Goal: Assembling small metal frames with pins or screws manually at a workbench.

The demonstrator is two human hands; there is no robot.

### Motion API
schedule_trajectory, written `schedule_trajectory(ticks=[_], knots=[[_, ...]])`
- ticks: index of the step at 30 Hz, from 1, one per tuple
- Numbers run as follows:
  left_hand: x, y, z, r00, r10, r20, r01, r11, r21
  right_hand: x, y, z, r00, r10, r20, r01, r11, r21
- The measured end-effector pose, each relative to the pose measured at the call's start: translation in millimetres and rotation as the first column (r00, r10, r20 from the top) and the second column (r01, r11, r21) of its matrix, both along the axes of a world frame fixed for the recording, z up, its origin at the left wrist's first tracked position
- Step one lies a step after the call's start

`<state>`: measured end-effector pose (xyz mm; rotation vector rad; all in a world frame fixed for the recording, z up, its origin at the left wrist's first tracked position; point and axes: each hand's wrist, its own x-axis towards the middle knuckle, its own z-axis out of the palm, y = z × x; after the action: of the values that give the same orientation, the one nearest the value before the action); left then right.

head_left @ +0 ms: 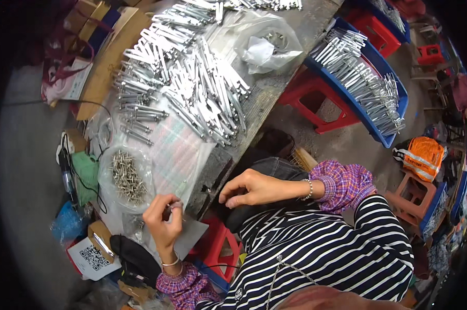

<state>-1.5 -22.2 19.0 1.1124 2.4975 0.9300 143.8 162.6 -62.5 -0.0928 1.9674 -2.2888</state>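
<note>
My left hand is closed in a pinch beside a clear plastic bag of small screws. Whatever is between its fingertips, if anything, is too small to make out. Off the table's near edge, above my lap, hovers my right hand, fingers loosely curved and thumb apart, with nothing visible in it. Beyond both hands, a large heap of shiny metal rods covers the table. Several rods with nut-like ends lie along the heap's left side.
Another clear bag sits at the table's far right. Right of the table, a blue tray full of metal rods rests on a red stool. A corded tool and a green box stand at left. Another red stool is below.
</note>
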Motion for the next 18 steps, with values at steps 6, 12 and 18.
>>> schedule_trajectory(ticks=[6, 12, 18], knots=[[29.6, 74.5, 10.0, 0.928, -0.351, -0.123, 0.357, 0.934, 0.032, 1.0, 24.6, 11.3, 0.908, 0.091, 0.408, 0.230, 0.707, -0.669], [44.4, 135.4, 2.7, 0.794, -0.534, -0.289, 0.509, 0.845, -0.162, 21.0, 54.1, 1.7, 0.848, -0.079, 0.525, 0.459, 0.606, -0.650], [49.9, 177.4, 5.6, 0.766, -0.604, -0.221, 0.585, 0.797, -0.151, 36.2, 82.9, -12.3, 0.835, -0.123, 0.536, 0.486, 0.622, -0.614]])
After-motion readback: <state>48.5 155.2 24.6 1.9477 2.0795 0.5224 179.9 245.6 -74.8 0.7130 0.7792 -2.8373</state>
